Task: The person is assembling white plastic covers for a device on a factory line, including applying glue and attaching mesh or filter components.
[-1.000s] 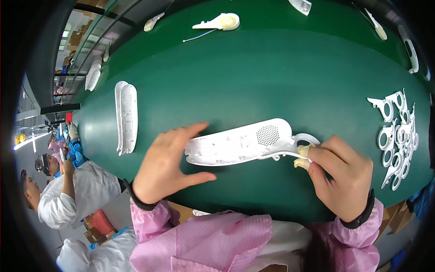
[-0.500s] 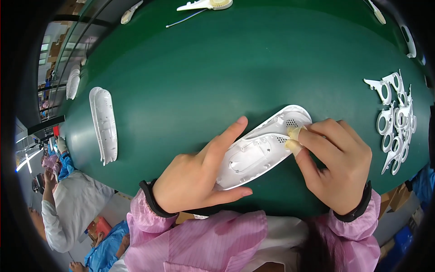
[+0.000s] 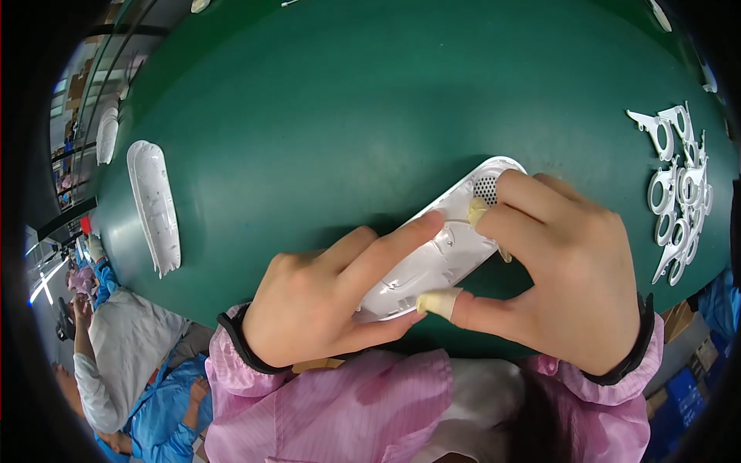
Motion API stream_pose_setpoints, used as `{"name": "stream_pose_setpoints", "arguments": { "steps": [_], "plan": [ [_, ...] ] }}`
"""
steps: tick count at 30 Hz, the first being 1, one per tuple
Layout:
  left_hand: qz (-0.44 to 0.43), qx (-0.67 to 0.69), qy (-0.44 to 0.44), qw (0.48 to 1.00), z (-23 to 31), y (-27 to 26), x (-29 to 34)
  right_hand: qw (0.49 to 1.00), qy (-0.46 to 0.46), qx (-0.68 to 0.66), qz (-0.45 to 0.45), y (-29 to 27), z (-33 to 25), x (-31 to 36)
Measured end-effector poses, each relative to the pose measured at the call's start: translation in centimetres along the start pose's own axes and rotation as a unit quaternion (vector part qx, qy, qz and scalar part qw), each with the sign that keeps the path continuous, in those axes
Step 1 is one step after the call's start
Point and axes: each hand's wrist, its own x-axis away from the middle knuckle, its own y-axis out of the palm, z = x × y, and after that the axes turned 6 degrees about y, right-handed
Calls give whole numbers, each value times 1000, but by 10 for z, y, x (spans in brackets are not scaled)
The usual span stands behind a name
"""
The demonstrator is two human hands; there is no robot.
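Note:
A white plastic shell [image 3: 421, 270], long and rounded, lies tilted in front of me with its hollow side up. Small holes form a grille [image 3: 485, 189] at its far right end. My left hand [image 3: 316, 301] grips the near left part, index finger along the inner side and thumb at the near edge. My right hand [image 3: 567, 270] spans the right part, with pale yellow covers on thumb and index finger. Its fingertips touch the inside near the grille, and its thumb is by the near edge. The right fingers hide part of the shell; whether a second shell is nested there I cannot tell.
Another white shell [image 3: 154, 208] lies on the green table [image 3: 324, 139] at the left. Several white ring-shaped parts with arms [image 3: 679, 193] are heaped at the right. More white shells [image 3: 108, 135] stand at the far left edge. People in blue and white clothes [image 3: 123, 355] are at the lower left.
My right thumb has moved left and down along the shell's near edge, away from the index finger. My left index finger has shifted right over the shell. The view has moved slightly.

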Motion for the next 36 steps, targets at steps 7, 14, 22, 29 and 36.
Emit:
{"name": "stream_pose_setpoints", "arguments": {
  "steps": [7,14,22,29,36],
  "plan": [
    [21,-25,-35,999,7,6,-3,995,-3,74,-62,-3,1,9],
    [39,-17,-33,999,8,5,-6,984,5,171,-44,0,0,12],
    [75,36,26,996,1,-2,-6,998,-19,64,-8,-22,14,31],
    [252,-72,-59,963,-28,-75,-18,944,148,213,206,-114,79,73],
    [483,-187,-69,852,-105,-157,-38,953,171,130,213,-117,152,74]
  ]
}}
